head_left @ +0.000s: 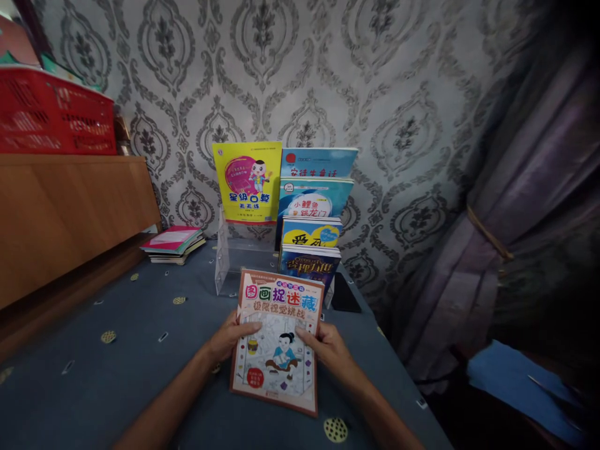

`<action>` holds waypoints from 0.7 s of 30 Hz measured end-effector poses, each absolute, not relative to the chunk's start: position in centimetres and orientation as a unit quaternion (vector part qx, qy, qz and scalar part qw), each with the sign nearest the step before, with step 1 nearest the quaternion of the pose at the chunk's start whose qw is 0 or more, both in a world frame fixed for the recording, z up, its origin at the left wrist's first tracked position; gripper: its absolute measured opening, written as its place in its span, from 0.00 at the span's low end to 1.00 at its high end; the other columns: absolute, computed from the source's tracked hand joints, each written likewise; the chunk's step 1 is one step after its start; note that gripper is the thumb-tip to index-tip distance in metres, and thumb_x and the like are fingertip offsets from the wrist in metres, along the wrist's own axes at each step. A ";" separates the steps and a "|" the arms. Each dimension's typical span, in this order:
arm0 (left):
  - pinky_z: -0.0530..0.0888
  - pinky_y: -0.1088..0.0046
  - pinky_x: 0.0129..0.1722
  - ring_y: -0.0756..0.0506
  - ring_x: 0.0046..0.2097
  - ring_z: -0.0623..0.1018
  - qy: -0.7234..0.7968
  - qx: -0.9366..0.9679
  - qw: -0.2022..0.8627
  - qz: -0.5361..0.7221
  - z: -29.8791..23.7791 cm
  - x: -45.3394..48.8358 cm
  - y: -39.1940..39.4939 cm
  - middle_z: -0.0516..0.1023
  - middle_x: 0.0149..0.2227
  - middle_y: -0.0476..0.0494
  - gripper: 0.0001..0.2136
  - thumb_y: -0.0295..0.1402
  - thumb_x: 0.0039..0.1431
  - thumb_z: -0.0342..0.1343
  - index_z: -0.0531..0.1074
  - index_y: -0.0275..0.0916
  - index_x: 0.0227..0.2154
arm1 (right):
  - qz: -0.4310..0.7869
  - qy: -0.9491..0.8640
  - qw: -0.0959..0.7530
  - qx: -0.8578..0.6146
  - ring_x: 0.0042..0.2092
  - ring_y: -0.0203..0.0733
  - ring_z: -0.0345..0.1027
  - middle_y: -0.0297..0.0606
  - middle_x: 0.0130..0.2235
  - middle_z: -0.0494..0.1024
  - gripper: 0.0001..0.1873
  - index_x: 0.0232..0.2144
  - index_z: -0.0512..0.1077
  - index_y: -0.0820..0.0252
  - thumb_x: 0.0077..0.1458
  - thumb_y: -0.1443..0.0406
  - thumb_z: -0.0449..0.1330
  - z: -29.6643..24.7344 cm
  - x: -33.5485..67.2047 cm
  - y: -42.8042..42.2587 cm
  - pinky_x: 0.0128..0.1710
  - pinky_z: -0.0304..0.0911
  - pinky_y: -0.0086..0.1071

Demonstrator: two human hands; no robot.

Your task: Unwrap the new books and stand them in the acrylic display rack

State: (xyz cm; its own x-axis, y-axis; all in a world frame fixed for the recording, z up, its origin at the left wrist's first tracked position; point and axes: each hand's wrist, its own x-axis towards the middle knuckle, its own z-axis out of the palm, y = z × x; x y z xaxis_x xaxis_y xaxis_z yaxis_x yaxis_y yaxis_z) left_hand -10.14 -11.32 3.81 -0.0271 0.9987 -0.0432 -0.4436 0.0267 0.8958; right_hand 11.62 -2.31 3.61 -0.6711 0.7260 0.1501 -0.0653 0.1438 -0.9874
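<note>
Well, hands [227, 338] [332, 347] grip the book [276, 344] edges (rack [222, 269] perhaps touching).

The brown-edged book [276, 350] at lower centre reads "图画捉迷藏" and "极限视觉挑战", the yellow book [248, 181] left of centre "星级口算天天练", the blue book [321, 164] above centre "安徒生童话", and the teal book [315, 201] below it "小鲤鱼跳龙门".

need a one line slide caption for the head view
Left hand and right hand hold a brown-bordered rectangular book before a clear plastic rack of colourful paper books.
</note>
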 end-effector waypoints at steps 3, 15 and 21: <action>0.80 0.67 0.35 0.40 0.35 0.84 0.401 0.397 0.570 0.597 4.3 -10.1 -11.3 0.85 0.37 0.37 0.27 0.42 0.40 0.75 0.78 0.33 0.41 | 0.537 -0.726 0.355 -0.241 0.38 0.53 0.79 0.46 0.38 0.85 0.30 0.38 0.81 0.61 0.53 0.41 0.62 4.6 12.2 -2.5 0.41 0.76 0.46; 0.79 0.61 0.45 0.39 0.41 0.83 0.410 0.424 0.526 0.612 3.4 -10.2 -9.4 0.84 0.41 0.36 0.27 0.42 0.39 0.75 0.78 0.33 0.42 | 0.373 -0.795 0.402 -0.257 0.41 0.55 0.81 0.45 0.41 0.85 0.27 0.40 0.81 0.60 0.61 0.44 0.56 3.5 12.2 -2.1 0.41 0.77 0.43; 0.75 0.57 0.54 0.38 0.47 0.82 0.396 0.410 0.535 0.624 1.5 -9.9 -9.6 0.83 0.45 0.38 0.30 0.37 0.38 0.76 0.75 0.36 0.47 | 0.413 -0.780 0.379 -0.278 0.43 0.55 0.80 0.45 0.44 0.85 0.29 0.42 0.82 0.60 0.59 0.42 0.56 1.4 11.7 -2.2 0.45 0.77 0.46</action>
State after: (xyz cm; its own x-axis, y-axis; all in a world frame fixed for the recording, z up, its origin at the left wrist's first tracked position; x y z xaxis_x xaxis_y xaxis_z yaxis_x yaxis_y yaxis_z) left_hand -9.88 -9.56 1.51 -0.0916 0.9919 0.0875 -0.3420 -0.1139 0.9328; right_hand 11.71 -2.17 1.43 -0.5574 0.7476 0.3612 0.1208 0.5034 -0.8556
